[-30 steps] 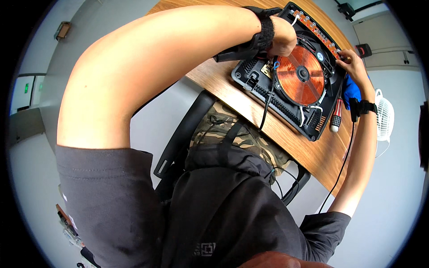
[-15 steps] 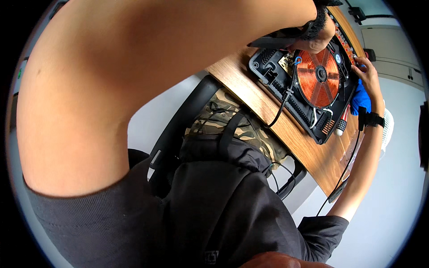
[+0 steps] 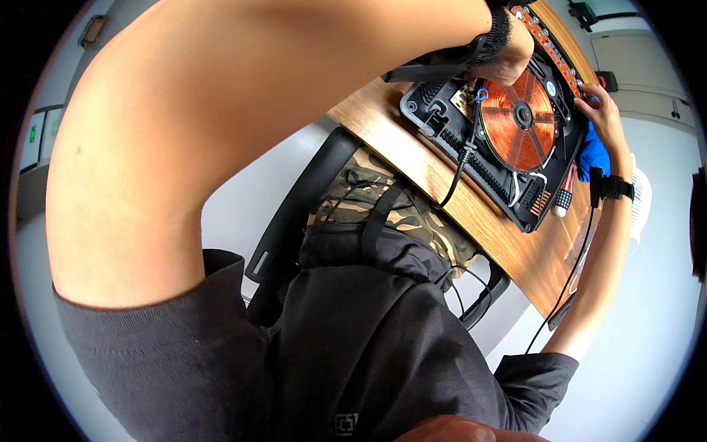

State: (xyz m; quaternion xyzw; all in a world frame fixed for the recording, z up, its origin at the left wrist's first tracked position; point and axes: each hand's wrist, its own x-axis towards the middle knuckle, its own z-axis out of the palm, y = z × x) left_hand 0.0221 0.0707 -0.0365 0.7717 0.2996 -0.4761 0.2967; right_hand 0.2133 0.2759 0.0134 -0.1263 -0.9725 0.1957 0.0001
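An opened induction cooker lies on the wooden table, its black lower shell [image 3: 490,180] holding a round copper coil [image 3: 508,136] with a dark hub. My left hand [image 3: 512,59] is bent over the coil's far left edge, fingers curled down; their tips, and anything in them, are hidden. A long red circuit board strip [image 3: 556,53] with small round parts runs along the cooker's far side. At its right end my right hand [image 3: 605,118] has thumb and forefinger on the strip's edge. White leads [image 3: 517,188] and a black cord [image 3: 460,168] come off the coil side.
A blue cloth [image 3: 593,156] and a red, white and black handled tool [image 3: 564,195] lie right of the cooker. The wooden table [image 3: 508,247] has its near edge by a black chair [image 3: 302,206] and a camouflage bag [image 3: 412,210]. A thin cable [image 3: 571,276] hangs from my right wrist.
The view has shifted slightly, so the cooker and both hands sit a little further left and up. My hands keep nearly the same places on the cooker.
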